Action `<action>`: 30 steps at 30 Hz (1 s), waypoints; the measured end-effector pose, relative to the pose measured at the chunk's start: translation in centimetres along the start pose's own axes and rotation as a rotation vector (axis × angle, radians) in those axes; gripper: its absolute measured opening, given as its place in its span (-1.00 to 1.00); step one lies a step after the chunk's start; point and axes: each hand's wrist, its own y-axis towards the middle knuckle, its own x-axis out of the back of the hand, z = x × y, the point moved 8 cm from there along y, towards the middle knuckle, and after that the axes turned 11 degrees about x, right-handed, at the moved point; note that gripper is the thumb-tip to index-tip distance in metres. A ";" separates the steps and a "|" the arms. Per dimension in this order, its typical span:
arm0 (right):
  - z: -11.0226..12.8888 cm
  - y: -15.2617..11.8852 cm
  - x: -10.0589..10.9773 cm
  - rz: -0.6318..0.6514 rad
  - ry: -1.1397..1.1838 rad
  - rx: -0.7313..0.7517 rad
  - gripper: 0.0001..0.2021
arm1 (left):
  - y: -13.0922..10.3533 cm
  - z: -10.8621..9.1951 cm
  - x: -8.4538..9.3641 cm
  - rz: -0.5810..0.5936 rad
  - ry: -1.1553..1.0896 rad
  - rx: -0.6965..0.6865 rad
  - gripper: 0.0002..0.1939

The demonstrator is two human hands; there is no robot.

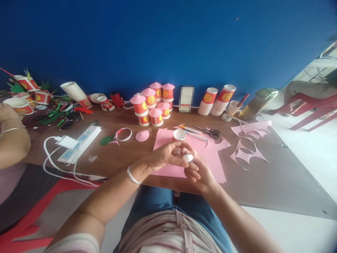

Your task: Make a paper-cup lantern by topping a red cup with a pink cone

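My left hand point(163, 156) and my right hand point(200, 170) meet over the pink paper sheets point(168, 171). Between their fingertips is a small white cylinder point(187, 157), and a second white piece point(177, 150) shows among the left fingers. They look like parts of one small tube, but the kind is unclear. The fingers of both hands are closed around these pieces. Just beyond the hands, a paper cup point(179, 135) stands with its open rim up, its lower part hidden. Pens point(193, 130) and black-handled scissors point(213, 133) lie behind it.
Red cups with pink cone tops point(149, 98) cluster near the wall. Stacked cups point(207, 102) and a jar point(258, 103) stand right of them. Pink offcuts point(249, 153) lie on the right. At left are a power strip point(81, 144) with cables and another person's arm point(13, 137).
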 end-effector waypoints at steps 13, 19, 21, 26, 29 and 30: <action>5.9 -0.7 0.4 -0.205 -0.402 0.335 -0.64 | -2.1 -0.8 0.1 -0.292 0.412 -0.236 -0.49; 7.0 -1.2 0.2 -0.165 -0.569 0.390 -0.69 | -2.6 -0.6 -0.1 -0.346 0.363 -0.196 -0.53; 7.3 -1.5 0.3 -0.172 -0.644 0.417 -0.73 | -2.9 -0.9 -0.2 -0.384 0.398 -0.237 -0.46; 8.3 -2.1 -0.2 -0.191 -0.755 0.542 -0.78 | -2.6 -0.6 0.5 -0.380 0.065 -0.256 -0.52; 8.3 -2.6 -0.6 -0.228 -0.802 0.627 -0.84 | -2.0 0.3 1.0 -0.349 -0.404 -0.285 -0.65; 8.2 -2.8 -0.9 -0.223 -0.854 0.653 -0.86 | -1.8 0.7 1.0 -0.348 -0.517 -0.285 -0.69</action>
